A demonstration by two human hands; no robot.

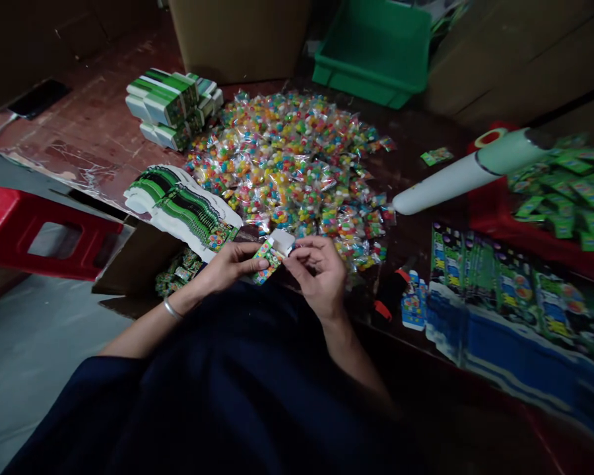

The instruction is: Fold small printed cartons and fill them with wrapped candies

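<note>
A small green printed candy box (pixel 266 262) with its white end flaps standing up is in front of my body. My left hand (pixel 235 264) is closed around the box's left side, thumb on the printed face. At the box's open end, the thumb and fingers of my right hand (pixel 319 269) pinch together by a flap; whether they grip the flap or something small is too fine to make out. Just beyond my hands lies a large heap of clear bags of colourful candy (pixel 297 165). A fanned row of flat green cartons (pixel 183 208) lies beside my left hand.
Banded carton bundles (pixel 163 105) sit at the back left, a green bin (pixel 371 56) at the back. A white tube (pixel 465 175) juts over a red basket (pixel 495 218) with green packs. Printed sheets (pixel 519 316) lie right; an open cardboard box (pixel 138 264) and red stool (pixel 44 231) stand left.
</note>
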